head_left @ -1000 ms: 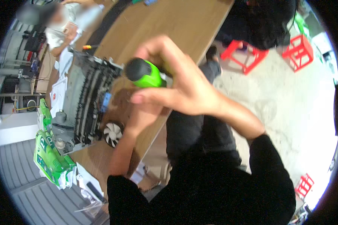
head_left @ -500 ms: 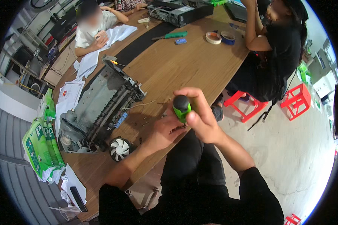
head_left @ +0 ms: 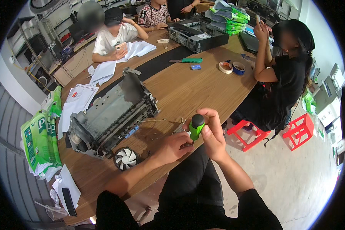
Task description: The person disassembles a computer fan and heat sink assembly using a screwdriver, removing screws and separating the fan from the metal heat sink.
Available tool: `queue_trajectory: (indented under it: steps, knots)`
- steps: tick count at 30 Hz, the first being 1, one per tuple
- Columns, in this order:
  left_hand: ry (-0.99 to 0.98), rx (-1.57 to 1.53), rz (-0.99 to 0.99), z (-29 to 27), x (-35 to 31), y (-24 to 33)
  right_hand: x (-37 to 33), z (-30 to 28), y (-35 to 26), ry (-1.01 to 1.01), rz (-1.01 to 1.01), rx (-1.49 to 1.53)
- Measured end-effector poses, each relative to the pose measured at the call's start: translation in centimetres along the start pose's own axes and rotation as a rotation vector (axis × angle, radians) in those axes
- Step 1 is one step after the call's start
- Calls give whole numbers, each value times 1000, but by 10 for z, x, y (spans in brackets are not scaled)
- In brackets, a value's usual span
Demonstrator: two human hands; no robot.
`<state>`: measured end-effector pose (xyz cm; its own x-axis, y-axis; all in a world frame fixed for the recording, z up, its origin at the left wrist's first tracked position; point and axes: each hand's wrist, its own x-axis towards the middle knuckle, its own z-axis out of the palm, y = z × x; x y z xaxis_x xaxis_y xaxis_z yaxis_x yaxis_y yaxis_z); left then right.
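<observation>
My right hand (head_left: 212,134) grips a screwdriver with a green and black handle (head_left: 196,124), held upright at the near edge of the wooden table (head_left: 188,88). My left hand (head_left: 174,147) is closed around something small right at the screwdriver's tip; the piece itself is hidden by my fingers. Both hands sit just right of a stripped grey printer chassis (head_left: 111,115) and a small round black fan (head_left: 125,158) lying on the table.
Green packages (head_left: 40,142) and a dark phone (head_left: 69,201) lie at the left end. Papers (head_left: 78,99), tape rolls (head_left: 232,68), a green-handled tool (head_left: 188,60) and a computer case (head_left: 193,38) are farther off. Other people sit around the table. Red stools (head_left: 301,130) stand right.
The view has pulled back and up, so my hands and the screwdriver look smaller and lower. My hands have moved to the table's near edge, right of the chassis, still on the screwdriver.
</observation>
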<state>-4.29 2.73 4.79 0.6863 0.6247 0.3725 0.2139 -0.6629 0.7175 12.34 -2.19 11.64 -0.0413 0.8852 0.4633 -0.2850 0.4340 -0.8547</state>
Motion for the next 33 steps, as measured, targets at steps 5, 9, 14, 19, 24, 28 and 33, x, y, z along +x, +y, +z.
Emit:
queue_trajectory:
  steps: [5, 9, 14, 19, 24, 28, 33]
  knots:
    - [56, -11, 143, 5, -2, -10, -4, -5, 15, -48, -59, 0]
    - [90, 12, 105, 5, -3, -7, -3, -2, 21, -32, -173, -149]
    - [28, -7, 49, 4, -4, -9, 3, -10, 13, -82, -106, -210]
    - [40, -33, 50, 4, -3, -5, 0, 2, 15, 72, -50, -16]
    - [78, 3, 68, 5, -4, 0, -5, -6, 23, -6, -152, -142]
    - [163, 41, 79, 15, -9, -5, -3, -12, 22, -32, -15, -120]
    - [176, 37, 73, 16, -8, 0, 3, 1, 21, 55, -156, -49]
